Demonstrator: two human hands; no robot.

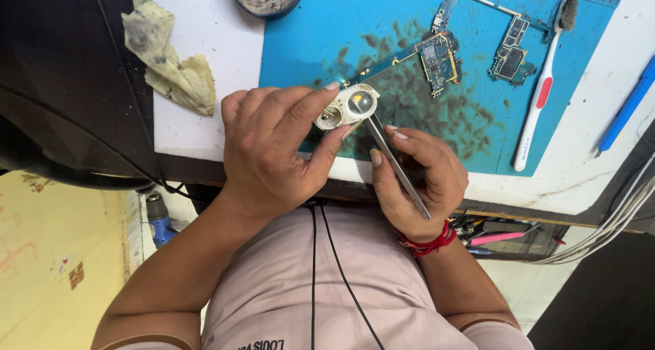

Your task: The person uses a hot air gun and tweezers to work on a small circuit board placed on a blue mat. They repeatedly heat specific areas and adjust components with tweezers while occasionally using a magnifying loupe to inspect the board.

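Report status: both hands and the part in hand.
Left hand pinches small white-and-metal twin-ring part. Right hand holds slim metal tweezers, tips at the part. Blue circuit board lies on the blue work mat beyond, untouched.

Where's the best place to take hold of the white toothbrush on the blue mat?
Grip the toothbrush at its red mid-handle patch, coming from above. It lies flat, bristle head toward the far edge near the circuit board, and the handle's sides are free on the mat.

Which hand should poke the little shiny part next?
Probably the right hand: it already grips the tweezers, whose tip touches the small white lens piece. The left hand is busy pinching that piece.
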